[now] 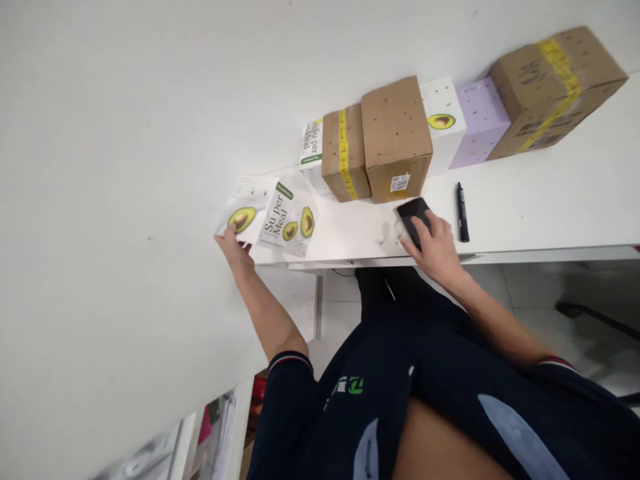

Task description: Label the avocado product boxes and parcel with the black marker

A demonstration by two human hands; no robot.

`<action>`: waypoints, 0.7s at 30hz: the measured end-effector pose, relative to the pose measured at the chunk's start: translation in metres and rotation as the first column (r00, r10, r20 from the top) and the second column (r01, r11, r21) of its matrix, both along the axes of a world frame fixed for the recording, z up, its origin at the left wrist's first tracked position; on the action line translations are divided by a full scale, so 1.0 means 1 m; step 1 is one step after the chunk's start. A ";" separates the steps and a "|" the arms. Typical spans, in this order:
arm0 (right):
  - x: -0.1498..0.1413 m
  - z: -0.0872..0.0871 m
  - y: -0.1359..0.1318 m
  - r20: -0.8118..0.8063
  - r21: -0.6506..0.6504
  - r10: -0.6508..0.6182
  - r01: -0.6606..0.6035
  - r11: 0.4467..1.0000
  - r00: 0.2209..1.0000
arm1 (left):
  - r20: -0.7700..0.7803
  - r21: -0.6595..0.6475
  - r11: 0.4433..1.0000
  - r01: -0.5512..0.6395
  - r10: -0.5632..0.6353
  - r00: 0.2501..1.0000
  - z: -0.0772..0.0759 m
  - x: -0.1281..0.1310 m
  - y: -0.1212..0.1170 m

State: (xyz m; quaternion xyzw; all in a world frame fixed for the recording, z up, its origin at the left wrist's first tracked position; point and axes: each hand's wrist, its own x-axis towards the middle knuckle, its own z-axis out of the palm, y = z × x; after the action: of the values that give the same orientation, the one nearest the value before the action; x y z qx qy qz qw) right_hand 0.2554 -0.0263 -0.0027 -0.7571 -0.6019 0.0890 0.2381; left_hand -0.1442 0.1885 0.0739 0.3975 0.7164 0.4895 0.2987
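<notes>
Pinching the near left corner of a white cardboard box printed with green avocados [289, 213] between the thumb and fingers of the left hand [237, 250], at the left end of a long white table [540, 207]. Touching a flat black rectangular phone [407, 215] with spread fingers of the right hand [440, 247], near the table's front edge; cannot tell whether gripping it. Having a black cylindrical marker pen [463, 213] just right of that hand. Facing a row of boxes behind, including a plain brown cardboard box [397, 127] and a pale lilac box [481, 120].
</notes>
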 end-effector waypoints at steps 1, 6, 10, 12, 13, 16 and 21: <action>-0.007 0.003 0.008 -0.090 0.022 0.066 -0.065 0.998 0.994 | 0.012 0.020 1.000 0.010 -0.010 1.000 -0.002 0.009 -0.010; -0.062 -0.002 0.059 -0.712 -0.145 0.142 -0.342 0.929 0.687 | 0.037 0.157 0.987 0.028 -0.034 0.999 -0.007 0.036 -0.053; -0.108 -0.018 0.079 -0.931 -0.242 -0.092 -0.408 0.880 0.354 | 0.101 0.181 0.983 -0.028 0.010 0.995 -0.010 0.037 -0.077; -0.124 -0.022 0.080 -0.939 -0.237 -0.104 -0.398 0.886 0.326 | 0.133 0.207 0.977 -0.046 0.019 0.991 -0.011 0.035 -0.086; -0.130 -0.024 0.080 -0.939 -0.232 -0.100 -0.391 0.891 0.329 | 0.145 0.222 0.974 -0.053 0.020 0.989 -0.012 0.033 -0.089; -0.141 -0.024 0.081 -0.940 -0.225 -0.100 -0.373 0.900 0.326 | 0.129 0.262 0.964 -0.051 0.017 0.991 -0.017 0.029 -0.096; -0.153 -0.019 0.088 -0.944 -0.219 -0.101 -0.367 0.904 0.315 | 0.065 0.306 0.952 -0.025 0.006 0.998 -0.027 0.029 -0.109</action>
State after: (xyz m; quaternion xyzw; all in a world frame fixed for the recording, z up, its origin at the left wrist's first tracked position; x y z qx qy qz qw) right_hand 0.1026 0.0612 -0.0221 -0.5400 -0.3809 0.6502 0.3749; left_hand -0.1150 0.0793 0.0465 0.4177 0.6252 0.6092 0.2520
